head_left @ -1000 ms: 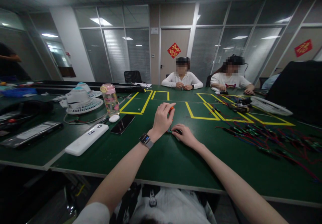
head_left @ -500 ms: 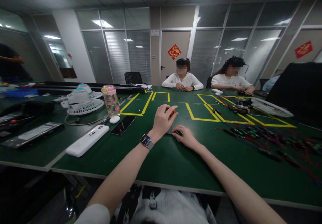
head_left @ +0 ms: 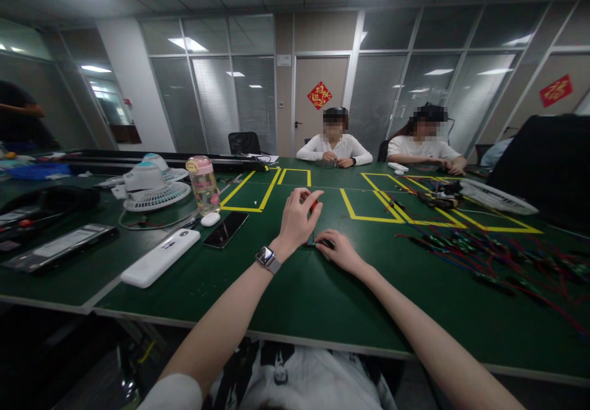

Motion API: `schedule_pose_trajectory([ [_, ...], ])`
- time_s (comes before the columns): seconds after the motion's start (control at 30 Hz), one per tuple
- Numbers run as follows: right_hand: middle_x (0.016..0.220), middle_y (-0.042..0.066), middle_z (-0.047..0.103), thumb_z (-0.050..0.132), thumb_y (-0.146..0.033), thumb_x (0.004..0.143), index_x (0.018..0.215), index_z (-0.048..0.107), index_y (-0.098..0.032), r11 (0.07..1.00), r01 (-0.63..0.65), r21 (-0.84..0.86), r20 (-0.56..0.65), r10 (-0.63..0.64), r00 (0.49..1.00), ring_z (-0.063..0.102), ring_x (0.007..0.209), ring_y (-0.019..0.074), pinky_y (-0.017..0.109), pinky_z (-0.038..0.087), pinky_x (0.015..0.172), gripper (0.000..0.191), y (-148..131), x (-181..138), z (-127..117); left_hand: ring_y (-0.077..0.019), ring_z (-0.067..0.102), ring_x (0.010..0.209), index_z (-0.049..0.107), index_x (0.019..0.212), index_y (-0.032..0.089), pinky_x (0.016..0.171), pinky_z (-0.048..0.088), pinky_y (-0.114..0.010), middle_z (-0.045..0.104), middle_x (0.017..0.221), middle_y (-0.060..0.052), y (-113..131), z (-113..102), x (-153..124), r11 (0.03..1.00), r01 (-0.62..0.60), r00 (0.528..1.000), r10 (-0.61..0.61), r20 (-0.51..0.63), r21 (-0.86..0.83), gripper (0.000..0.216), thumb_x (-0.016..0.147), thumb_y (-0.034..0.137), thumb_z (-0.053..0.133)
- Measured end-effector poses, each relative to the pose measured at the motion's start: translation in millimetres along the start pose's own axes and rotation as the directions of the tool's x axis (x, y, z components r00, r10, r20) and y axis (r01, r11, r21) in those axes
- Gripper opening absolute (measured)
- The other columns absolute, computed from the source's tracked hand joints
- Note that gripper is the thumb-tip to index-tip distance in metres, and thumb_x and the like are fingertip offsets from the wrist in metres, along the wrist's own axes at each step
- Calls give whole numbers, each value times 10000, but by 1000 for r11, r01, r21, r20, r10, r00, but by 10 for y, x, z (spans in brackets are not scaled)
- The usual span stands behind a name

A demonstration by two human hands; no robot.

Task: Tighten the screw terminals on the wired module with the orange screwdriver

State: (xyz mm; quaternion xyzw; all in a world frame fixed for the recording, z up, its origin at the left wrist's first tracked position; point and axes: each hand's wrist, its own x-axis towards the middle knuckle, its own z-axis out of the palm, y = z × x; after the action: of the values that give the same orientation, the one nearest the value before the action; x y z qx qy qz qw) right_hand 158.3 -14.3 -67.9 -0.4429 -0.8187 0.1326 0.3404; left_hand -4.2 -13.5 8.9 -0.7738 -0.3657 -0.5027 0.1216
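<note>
My left hand (head_left: 298, 216), with a watch on its wrist, is closed around a screwdriver (head_left: 314, 205) with a red and black handle. The tool stands nearly upright, and its thin dark shaft points down at a small green circuit board (head_left: 310, 244) on the table. My right hand (head_left: 340, 250) rests on the tabletop just right of the shaft. Its fingers are bent over a small black part (head_left: 326, 243) at the board's edge and hold it down. Fingers partly hide both the board and the handle.
On the left lie a phone (head_left: 225, 230), a white power bank (head_left: 161, 257), a bottle (head_left: 203, 185) and white fans (head_left: 154, 190). Tangled wires with small boards (head_left: 502, 259) spread at right. Yellow tape (head_left: 375, 218) marks the green table (head_left: 322, 311). Two people (head_left: 335, 142) sit opposite.
My left fingers have shifted slightly around the screwdriver handle, and the wrist has turned a little. My right hand stays in place at the board.
</note>
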Motion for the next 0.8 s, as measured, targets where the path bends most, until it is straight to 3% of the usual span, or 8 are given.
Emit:
schedule_pose_trajectory([
  [0.13, 950, 72, 668, 584, -204, 810, 881, 699, -193, 1000, 9, 7, -12, -9, 1000, 592, 922, 201, 348, 440, 868, 136, 9, 3, 8, -172, 522, 1023, 482, 1248, 167, 903, 417, -318, 554, 1136, -80, -10, 10, 10, 997, -18, 1000, 20, 22, -78, 341, 941, 166, 333],
  [0.33, 935, 72, 664, 580, -198, 811, 873, 697, -190, 1000, 13, 17, -14, -13, 1000, 591, 909, 199, 344, 445, 853, 133, 10, 4, 10, -184, 527, 875, 590, 1142, 234, 818, 437, -321, 558, 909, -42, -26, 18, -5, 1000, 6, 1000, -6, -3, 6, 318, 873, 393, 528],
  [0.57, 938, 72, 669, 585, -196, 805, 871, 698, -192, 1000, 12, 19, -15, -12, 1000, 590, 911, 204, 349, 445, 859, 131, 7, 2, 10, -185, 528, 1062, 415, 1332, 223, 916, 425, -337, 553, 1201, -72, -2, 15, 21, 990, 16, 998, -7, 68, -140, 403, 936, 183, 352],
  [0.8, 951, 73, 666, 578, -208, 814, 884, 697, -191, 1000, 0, 8, -7, 0, 1000, 587, 916, 205, 353, 443, 861, 139, 2, 2, 3, -173, 551, 866, 594, 1143, 231, 826, 456, -312, 558, 900, -34, -46, 25, 11, 986, 96, 995, -96, 9, -135, 315, 852, 348, 573],
])
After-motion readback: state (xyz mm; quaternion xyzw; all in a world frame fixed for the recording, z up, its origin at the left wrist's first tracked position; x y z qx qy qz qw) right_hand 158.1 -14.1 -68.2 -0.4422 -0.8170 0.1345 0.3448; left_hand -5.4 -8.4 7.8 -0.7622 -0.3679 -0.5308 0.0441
